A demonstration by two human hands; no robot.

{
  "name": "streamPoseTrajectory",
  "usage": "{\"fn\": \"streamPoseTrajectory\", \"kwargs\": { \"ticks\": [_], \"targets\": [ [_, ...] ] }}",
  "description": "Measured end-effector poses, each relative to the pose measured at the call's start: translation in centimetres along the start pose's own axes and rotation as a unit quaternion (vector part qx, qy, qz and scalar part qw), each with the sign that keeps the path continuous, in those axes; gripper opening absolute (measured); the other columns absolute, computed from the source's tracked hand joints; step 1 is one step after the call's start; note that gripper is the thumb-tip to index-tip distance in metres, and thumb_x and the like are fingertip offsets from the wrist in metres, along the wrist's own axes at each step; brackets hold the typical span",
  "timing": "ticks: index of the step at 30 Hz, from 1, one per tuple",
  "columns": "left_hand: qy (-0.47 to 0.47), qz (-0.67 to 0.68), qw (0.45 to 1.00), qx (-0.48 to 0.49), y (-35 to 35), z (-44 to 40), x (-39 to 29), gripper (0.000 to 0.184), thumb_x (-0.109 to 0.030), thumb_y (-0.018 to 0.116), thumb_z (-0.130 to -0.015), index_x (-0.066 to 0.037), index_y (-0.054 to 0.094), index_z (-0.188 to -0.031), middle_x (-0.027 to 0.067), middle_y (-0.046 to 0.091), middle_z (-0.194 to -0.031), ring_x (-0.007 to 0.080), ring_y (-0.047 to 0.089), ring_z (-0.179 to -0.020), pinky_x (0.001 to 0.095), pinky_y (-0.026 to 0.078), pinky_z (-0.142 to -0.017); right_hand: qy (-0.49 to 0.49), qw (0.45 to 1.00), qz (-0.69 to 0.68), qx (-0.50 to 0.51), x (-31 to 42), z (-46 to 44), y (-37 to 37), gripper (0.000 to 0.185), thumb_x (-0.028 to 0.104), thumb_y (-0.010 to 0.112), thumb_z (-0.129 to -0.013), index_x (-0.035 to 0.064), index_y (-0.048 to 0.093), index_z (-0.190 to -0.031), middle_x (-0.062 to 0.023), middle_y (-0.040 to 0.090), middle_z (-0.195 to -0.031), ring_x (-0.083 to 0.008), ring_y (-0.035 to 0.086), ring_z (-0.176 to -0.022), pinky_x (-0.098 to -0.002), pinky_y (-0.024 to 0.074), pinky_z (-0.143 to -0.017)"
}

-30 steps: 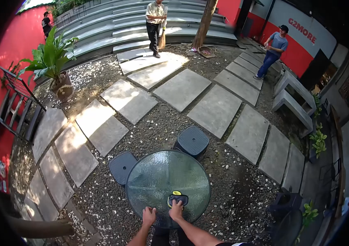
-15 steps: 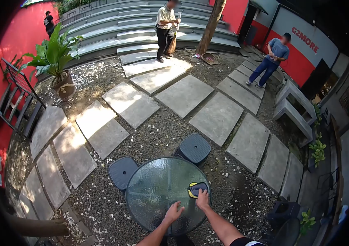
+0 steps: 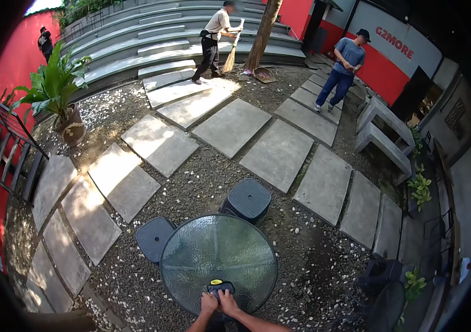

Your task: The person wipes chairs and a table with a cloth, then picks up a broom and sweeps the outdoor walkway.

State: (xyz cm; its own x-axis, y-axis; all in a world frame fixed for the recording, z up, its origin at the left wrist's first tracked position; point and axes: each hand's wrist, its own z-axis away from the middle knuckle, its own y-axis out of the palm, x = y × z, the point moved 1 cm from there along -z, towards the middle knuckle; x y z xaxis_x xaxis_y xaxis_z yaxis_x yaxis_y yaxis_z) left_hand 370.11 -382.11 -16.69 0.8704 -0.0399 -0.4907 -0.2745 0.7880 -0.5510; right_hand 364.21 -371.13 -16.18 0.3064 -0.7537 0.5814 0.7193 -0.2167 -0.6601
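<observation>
A folded dark grey and yellow cloth [image 3: 221,286] is at the near side of the round glass table [image 3: 191,249]. My left hand [image 3: 209,302] is closed on its left near edge. Beside it, my right hand [image 3: 227,301] grips the near right part, the two hands almost touching. The yellow shows at the cloth's far left edge. My fingertips are partly hidden under or behind the cloth.
Two dark plastic stools, a left one [image 3: 155,239] and a far one [image 3: 248,199], stand close to the table. Concrete slabs [image 3: 232,127] cross the gravel. One person [image 3: 216,33] holds a broom [image 3: 232,52]; another person [image 3: 343,69] stands at the right.
The cloth has come from the table's right side to its near edge. My left hand has joined the right on it. The person with the broom has bent forward.
</observation>
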Motion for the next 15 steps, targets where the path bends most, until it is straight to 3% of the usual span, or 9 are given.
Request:
{"fn": "streamPoseTrajectory", "kwargs": {
  "ticks": [2, 4, 5, 8, 11, 15],
  "targets": [
    [-0.024, 0.001, 1.000, -0.007, -0.6, 0.1, -1.2, 0.052, -0.038, 0.060, -0.099, 0.005, 0.051, -0.126, 0.0314, 0.067, -0.112, 0.0484, 0.066, -0.107, 0.0520, 0.054, -0.091, 0.006, 0.999, -0.016, 0.036, -0.1, -2.7, -0.7, 0.072, 0.022, 0.076, -0.080, 0.0078, 0.041, -0.141, -0.0316, 0.047, -0.129, -0.0560, 0.057, -0.111, -0.0610, 0.0507, -0.093],
    [0.096, 0.076, 0.991, -0.052, -1.4, -0.4, -4.1, 0.055, -0.040, 0.062, -0.099, 0.004, 0.051, -0.131, 0.0271, 0.072, -0.105, 0.0457, 0.070, -0.099, 0.0503, 0.055, -0.089, 0.012, 0.999, -0.036, -0.006, -0.8, -5.4, -2.6, 0.076, 0.023, 0.074, -0.083, 0.0100, 0.037, -0.148, -0.0339, 0.046, -0.132, -0.0563, 0.056, -0.115, -0.0605, 0.0494, -0.097],
    [0.099, 0.074, 0.991, -0.048, -1.9, -0.3, -6.4, 0.055, -0.040, 0.062, -0.099, 0.004, 0.051, -0.131, 0.0271, 0.072, -0.105, 0.0457, 0.070, -0.099, 0.0503, 0.055, -0.089, 0.038, 0.998, -0.046, -0.031, -0.9, -6.7, -4.3, 0.079, 0.022, 0.075, -0.083, 0.0110, 0.035, -0.151, -0.0338, 0.046, -0.133, -0.0553, 0.056, -0.117, -0.0595, 0.0494, -0.099],
    [0.198, 0.140, 0.970, 0.034, -1.4, 0.2, -11.8, 0.055, -0.040, 0.062, -0.099, 0.000, 0.054, -0.136, 0.0246, 0.073, -0.105, 0.0421, 0.071, -0.100, 0.0481, 0.055, -0.088, 0.095, 0.990, -0.046, -0.090, -2.8, -8.8, -8.6, 0.081, 0.021, 0.076, -0.083, 0.0121, 0.034, -0.152, -0.0333, 0.046, -0.135, -0.0538, 0.056, -0.119, -0.0581, 0.0496, -0.100],
    [0.264, 0.055, 0.944, 0.189, 1.4, -0.2, -15.9, 0.054, -0.046, 0.059, -0.100, -0.006, 0.058, -0.137, 0.0251, 0.073, -0.106, 0.0426, 0.071, -0.100, 0.0482, 0.055, -0.089, 0.146, 0.976, -0.014, -0.161, -6.8, -9.3, -13.4, 0.079, 0.020, 0.076, -0.084, 0.0123, 0.036, -0.151, -0.0325, 0.046, -0.136, -0.0529, 0.056, -0.119, -0.0572, 0.0503, -0.100],
    [0.312, -0.059, 0.914, 0.252, 5.4, 1.4, -15.7, 0.054, -0.051, 0.054, -0.102, -0.008, 0.065, -0.131, 0.0271, 0.072, -0.107, 0.0427, 0.071, -0.102, 0.0483, 0.055, -0.090, 0.192, 0.972, 0.007, -0.133, -10.1, -4.8, -16.0, 0.067, 0.018, 0.075, -0.084, 0.0091, 0.042, -0.142, -0.0342, 0.046, -0.133, -0.0523, 0.056, -0.119, -0.0553, 0.0506, -0.099]
  ]
}}
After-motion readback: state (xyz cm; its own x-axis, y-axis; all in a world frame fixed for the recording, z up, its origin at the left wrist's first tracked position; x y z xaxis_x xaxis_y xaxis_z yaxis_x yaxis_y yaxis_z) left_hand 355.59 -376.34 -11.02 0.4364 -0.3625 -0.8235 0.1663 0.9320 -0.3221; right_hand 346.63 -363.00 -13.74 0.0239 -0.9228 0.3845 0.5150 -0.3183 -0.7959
